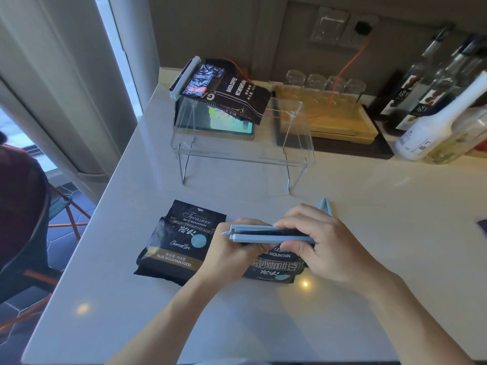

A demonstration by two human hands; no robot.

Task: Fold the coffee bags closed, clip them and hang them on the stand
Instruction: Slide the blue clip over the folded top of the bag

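A black coffee bag [274, 267] lies near the counter's front under both hands, its folded top caught in a light blue clip [253, 233]. My left hand [232, 252] grips the clip's left part and the bag's fold. My right hand [324, 243] presses the clip's right part. A second black coffee bag [179, 241] lies flat to the left. Another blue clip [325, 205] lies behind my right hand. On the clear stand [242, 154] hangs a third coffee bag [229, 94] with a pale clip [184, 76] on it.
A tablet [226, 125] lies under the stand. Glasses [324, 83] on a wooden tray [337, 122] stand at the back, bottles [442, 101] at the right. A person's dark sleeve [21, 206] shows past the counter's left edge.
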